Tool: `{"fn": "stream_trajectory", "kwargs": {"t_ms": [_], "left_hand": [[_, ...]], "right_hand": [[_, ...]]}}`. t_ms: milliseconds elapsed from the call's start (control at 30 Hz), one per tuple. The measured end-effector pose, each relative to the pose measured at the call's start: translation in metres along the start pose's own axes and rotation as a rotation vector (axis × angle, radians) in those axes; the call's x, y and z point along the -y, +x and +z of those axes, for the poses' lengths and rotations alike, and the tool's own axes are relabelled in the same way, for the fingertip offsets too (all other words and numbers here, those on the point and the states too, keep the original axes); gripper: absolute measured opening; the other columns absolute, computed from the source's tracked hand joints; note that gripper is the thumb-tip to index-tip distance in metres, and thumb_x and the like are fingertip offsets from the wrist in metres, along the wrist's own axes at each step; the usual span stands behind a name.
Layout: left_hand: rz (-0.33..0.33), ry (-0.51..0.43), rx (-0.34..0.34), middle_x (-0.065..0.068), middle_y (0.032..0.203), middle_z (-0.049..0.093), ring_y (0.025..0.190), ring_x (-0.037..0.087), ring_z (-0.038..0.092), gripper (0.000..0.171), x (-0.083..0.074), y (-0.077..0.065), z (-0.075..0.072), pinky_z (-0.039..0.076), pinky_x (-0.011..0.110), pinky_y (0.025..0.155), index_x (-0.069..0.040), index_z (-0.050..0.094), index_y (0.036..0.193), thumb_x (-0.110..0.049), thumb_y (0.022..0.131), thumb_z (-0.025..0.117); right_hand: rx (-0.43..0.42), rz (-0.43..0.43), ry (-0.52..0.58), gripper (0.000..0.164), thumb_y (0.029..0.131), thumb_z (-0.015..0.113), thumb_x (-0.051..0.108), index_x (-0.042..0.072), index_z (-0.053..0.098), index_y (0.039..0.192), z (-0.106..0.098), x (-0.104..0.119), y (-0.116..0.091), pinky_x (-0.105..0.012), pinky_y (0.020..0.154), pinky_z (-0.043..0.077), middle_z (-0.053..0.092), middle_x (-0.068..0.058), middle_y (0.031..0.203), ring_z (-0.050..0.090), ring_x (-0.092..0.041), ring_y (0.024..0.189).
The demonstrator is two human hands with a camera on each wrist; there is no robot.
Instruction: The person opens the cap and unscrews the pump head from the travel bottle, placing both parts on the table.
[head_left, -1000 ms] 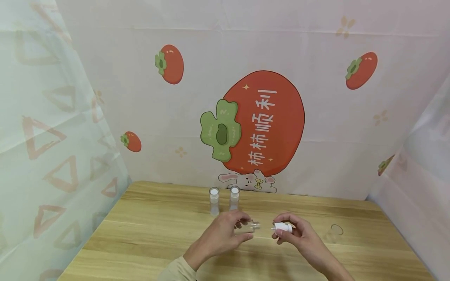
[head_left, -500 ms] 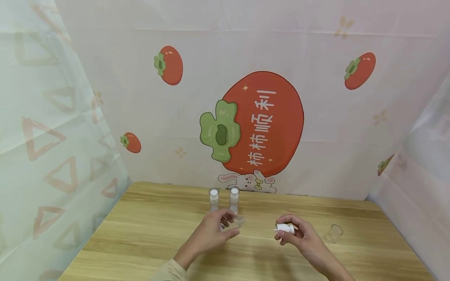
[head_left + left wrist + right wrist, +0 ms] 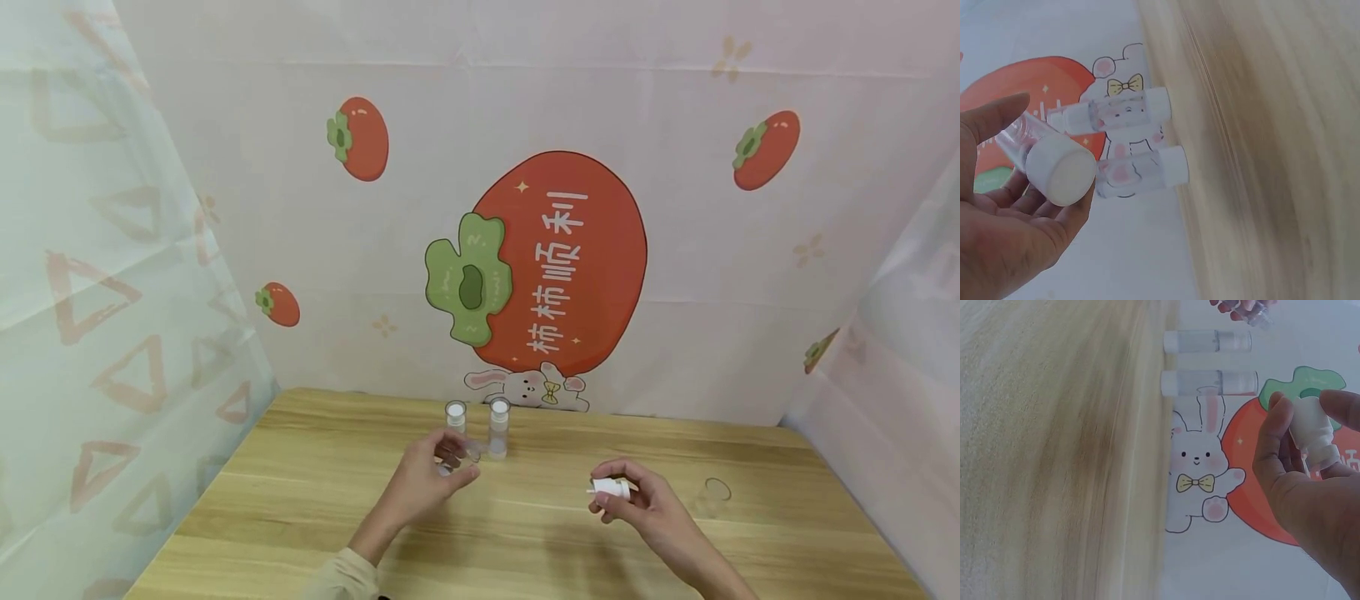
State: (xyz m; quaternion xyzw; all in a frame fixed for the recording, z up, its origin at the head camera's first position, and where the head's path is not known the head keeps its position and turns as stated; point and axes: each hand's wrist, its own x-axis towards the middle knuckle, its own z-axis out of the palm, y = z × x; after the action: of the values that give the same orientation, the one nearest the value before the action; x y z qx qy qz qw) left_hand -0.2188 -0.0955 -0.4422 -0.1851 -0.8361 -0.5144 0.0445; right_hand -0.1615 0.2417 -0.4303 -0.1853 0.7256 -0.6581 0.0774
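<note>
My left hand (image 3: pixel 420 475) grips a small clear bottle (image 3: pixel 1063 170) with a white base, raised above the table and tilted. In the left wrist view its base points toward the camera, and the fingers hide part of its body. Farther right, my right hand (image 3: pixel 647 505) pinches a white pump head (image 3: pixel 1311 428) between thumb and fingers. A thin tube end of the pump points left, toward the bottle. A wide gap separates the two hands. Just behind the left hand stand two capped clear bottles, the left one (image 3: pixel 456 414) partly covered by that hand, the right one (image 3: pixel 498 435) fully visible.
A clear cap (image 3: pixel 716 493) rests on the wooden table (image 3: pixel 330 492) to the right of my right hand. Behind the table's back edge hangs a cloth (image 3: pixel 697 358) printed with persimmons and a rabbit. More cloth hangs at both sides.
My left hand has drawn the bottle away to the left and slightly back, widening the gap between the hands. My right hand, still holding the pump head, has shifted only slightly right.
</note>
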Motion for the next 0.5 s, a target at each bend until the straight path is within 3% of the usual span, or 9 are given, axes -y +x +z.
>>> {"fn": "stream_trajectory", "kwargs": {"t_ms": [267, 500], "left_hand": [[-0.121, -0.051, -0.156, 0.008, 0.098, 0.064, 0.088, 0.020, 0.063, 0.038, 0.011, 0.004, -0.012, 0.054, 0.029, 0.075, -0.001, 0.061, 0.111, -0.011, 0.083, 0.084], [-0.174, -0.048, -0.243, 0.012, 0.100, 0.065, 0.090, 0.022, 0.064, 0.039, 0.024, 0.003, -0.020, 0.054, 0.028, 0.074, 0.002, 0.059, 0.112, -0.011, 0.084, 0.083]], "right_hand": [[0.001, 0.002, -0.017, 0.031, 0.100, 0.063, 0.007, -0.010, 0.052, 0.123, -0.001, -0.002, 0.000, -0.035, 0.081, 0.058, 0.055, -0.023, 0.115, 0.069, -0.026, 0.096], [0.001, 0.039, -0.026, 0.031, 0.100, 0.063, 0.008, -0.009, 0.052, 0.124, 0.000, -0.001, -0.002, -0.035, 0.082, 0.058, 0.053, -0.028, 0.117, 0.068, -0.027, 0.096]]}}
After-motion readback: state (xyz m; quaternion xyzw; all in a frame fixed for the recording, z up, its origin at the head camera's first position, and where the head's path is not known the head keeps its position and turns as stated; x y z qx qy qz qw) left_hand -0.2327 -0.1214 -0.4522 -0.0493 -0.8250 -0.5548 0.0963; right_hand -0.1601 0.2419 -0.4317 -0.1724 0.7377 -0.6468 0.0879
